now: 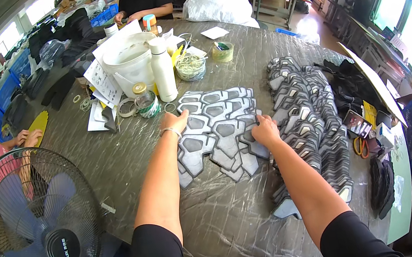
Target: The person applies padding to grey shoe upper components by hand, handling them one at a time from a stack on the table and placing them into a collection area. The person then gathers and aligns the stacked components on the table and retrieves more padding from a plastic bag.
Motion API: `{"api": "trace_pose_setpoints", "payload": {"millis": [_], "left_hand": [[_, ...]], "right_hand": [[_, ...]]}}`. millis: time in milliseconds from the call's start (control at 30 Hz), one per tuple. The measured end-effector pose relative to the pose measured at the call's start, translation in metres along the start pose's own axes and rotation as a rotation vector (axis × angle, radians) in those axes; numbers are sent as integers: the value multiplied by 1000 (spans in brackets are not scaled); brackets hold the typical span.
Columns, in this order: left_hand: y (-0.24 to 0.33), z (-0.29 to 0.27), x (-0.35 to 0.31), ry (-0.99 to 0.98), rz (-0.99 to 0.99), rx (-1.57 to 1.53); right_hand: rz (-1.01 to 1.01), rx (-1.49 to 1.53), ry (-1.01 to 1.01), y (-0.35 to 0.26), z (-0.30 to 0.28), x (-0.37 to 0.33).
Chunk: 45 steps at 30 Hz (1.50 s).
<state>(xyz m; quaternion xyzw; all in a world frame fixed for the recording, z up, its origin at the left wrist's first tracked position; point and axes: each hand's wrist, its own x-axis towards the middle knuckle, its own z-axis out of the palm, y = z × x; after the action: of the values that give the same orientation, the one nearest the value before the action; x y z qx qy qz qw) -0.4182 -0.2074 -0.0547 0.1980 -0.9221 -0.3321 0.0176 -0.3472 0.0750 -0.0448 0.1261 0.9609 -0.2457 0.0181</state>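
Fanned rows of grey cut pieces (225, 129) with dark edges overlap on the table in front of me. At their upper left edge is my left hand (176, 122), its fingers closed at the rim of a piece. My right hand (265, 130) grips a grey cut piece (255, 145) at the right side of the rows. Its thumb and fingers partly hide that piece. To the right, long stacks of similar pieces (300, 123) lie in two overlapping columns. Beyond my left hand stand a glass jar (146, 101) and a white bottle (163, 70).
A white bucket (130, 59), a bowl of cord (190, 67) and a tape roll (222, 51) stand farther back. A fan (42, 226) is at left. Orange-handled scissors (360, 147) and black material (348, 85) lie right. Two other people work at the far and left sides.
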Motion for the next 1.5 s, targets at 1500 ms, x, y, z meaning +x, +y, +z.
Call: {"api": "trace_pose_setpoints", "payload": {"millis": [1500], "left_hand": [[56, 84, -363, -331, 902, 49]], "right_hand": [[-333, 570, 347, 161, -118, -154]]}}
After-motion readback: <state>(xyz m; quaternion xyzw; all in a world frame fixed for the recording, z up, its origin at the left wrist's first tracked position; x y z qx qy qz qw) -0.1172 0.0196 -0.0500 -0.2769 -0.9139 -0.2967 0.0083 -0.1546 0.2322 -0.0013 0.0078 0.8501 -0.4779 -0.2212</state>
